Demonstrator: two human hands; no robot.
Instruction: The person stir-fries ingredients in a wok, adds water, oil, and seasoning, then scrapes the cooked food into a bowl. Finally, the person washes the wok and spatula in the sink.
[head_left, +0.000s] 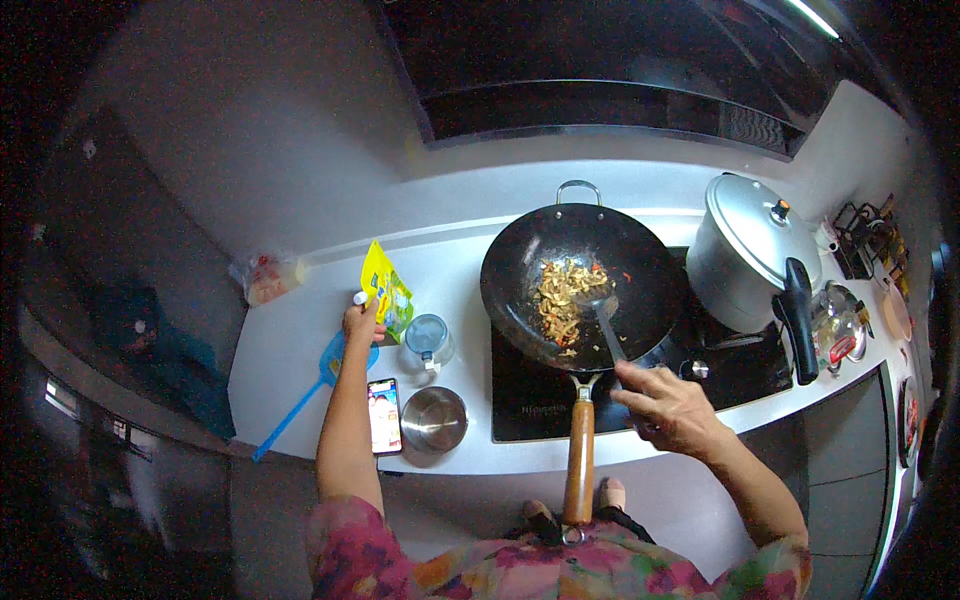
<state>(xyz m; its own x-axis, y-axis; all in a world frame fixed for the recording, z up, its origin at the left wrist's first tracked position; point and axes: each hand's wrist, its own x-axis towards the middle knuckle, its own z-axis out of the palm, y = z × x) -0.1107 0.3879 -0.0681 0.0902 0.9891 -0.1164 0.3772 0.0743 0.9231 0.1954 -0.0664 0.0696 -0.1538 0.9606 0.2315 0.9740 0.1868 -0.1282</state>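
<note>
At the left of the counter my left hand grips a yellow-green pouch with a white cap, near its capped corner. My right hand is around the handle of a metal spatula; the handle's end is hidden by the hand. The spatula's blade rests against chopped, browned food with red bits inside a black wok. The wok sits over a black cooktop, its wooden handle pointing towards my body.
A lidded blue container, a steel pot, a lit phone and a blue fly swatter lie left of the cooktop. A large pressure cooker stands right of the wok. Above hangs a dark range hood.
</note>
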